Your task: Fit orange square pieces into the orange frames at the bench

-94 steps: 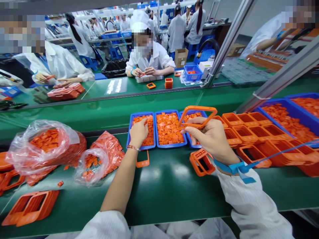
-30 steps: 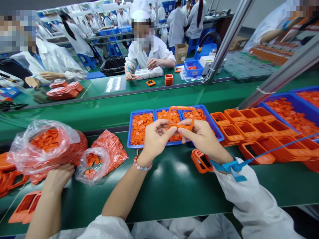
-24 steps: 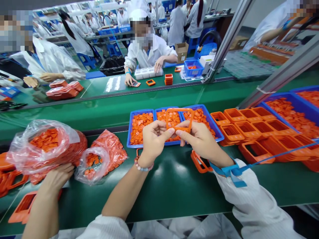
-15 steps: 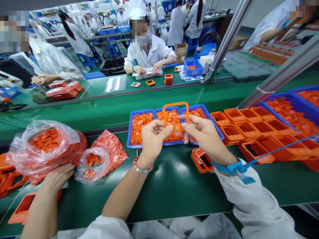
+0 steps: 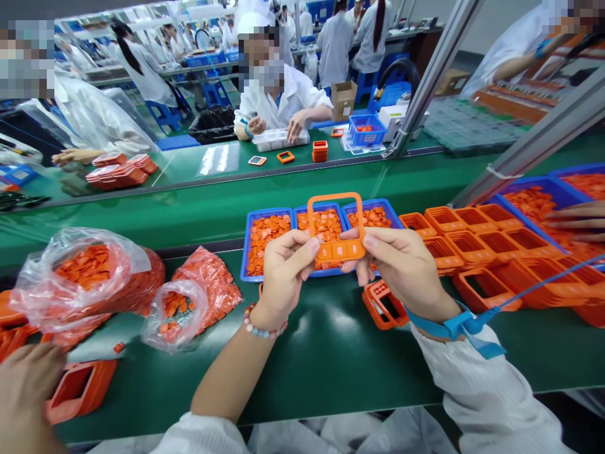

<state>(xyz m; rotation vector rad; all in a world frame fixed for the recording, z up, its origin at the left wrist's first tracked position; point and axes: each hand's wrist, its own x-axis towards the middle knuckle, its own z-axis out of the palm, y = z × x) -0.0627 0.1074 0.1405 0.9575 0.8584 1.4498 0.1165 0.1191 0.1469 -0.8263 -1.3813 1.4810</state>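
Note:
Between my two hands an orange plastic frame (image 5: 338,251) is held up, its large rectangular opening at the top and a strip with button-like pieces along the bottom. My left hand (image 5: 289,260) pinches its lower left corner between thumb and fingers. At the lower right corner, my right hand (image 5: 394,258) grips it the same way, with a blue strap around that wrist. Just behind the frame stand blue bins (image 5: 244,252) filled with small orange pieces. A small stack of orange frames (image 5: 384,305) lies on the green table beneath my right hand.
Rows of stacked orange frames (image 5: 466,249) stand at the right beside another blue bin (image 5: 529,183). Plastic bags of orange pieces (image 5: 89,277) lie at the left. A neighbour's hand (image 5: 33,391) is at the lower left, another hand (image 5: 579,221) at the right edge. A metal post (image 5: 439,75) rises behind.
My hands have tilted the frame so its button strip shows more fully; my right hand has shifted slightly right. The neighbour's left-side hand moved left, and another hand appeared at the right bin.

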